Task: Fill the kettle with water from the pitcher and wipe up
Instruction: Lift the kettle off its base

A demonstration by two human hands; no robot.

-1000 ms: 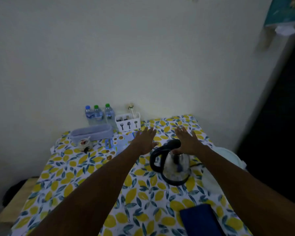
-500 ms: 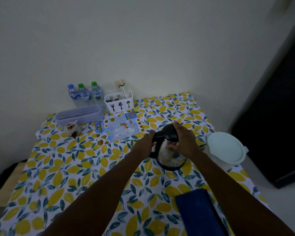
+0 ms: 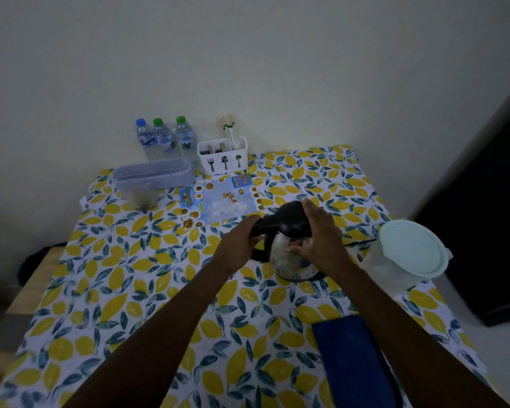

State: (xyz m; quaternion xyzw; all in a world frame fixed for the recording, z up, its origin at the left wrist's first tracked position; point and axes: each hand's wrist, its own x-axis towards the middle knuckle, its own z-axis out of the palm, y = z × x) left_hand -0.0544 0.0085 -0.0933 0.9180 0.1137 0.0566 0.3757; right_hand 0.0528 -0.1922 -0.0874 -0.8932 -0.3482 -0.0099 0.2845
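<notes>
A steel kettle (image 3: 289, 260) with a black lid and handle stands upright in the middle of the lemon-print tablecloth (image 3: 136, 290). My left hand (image 3: 240, 244) is wrapped around the kettle's black handle. My right hand (image 3: 318, 240) clasps the kettle's lid and steel body from the right. A translucent pitcher (image 3: 407, 254) with a pale round lid stands just right of the kettle, near the table's right edge. A dark blue cloth (image 3: 354, 363) lies folded at the front right, partly under my right forearm.
Three water bottles (image 3: 164, 138) and a white cutlery holder (image 3: 223, 156) line the back wall. A lilac oblong box (image 3: 153, 173), a small cup (image 3: 143, 197) and a blue printed mat (image 3: 218, 198) lie behind the kettle. A black cord (image 3: 359, 242) runs between kettle and pitcher.
Both hands reached forward over the kettle, then closed on it, the left on the handle and the right on the lid and body. The view tilted down, bringing the pitcher into sight.
</notes>
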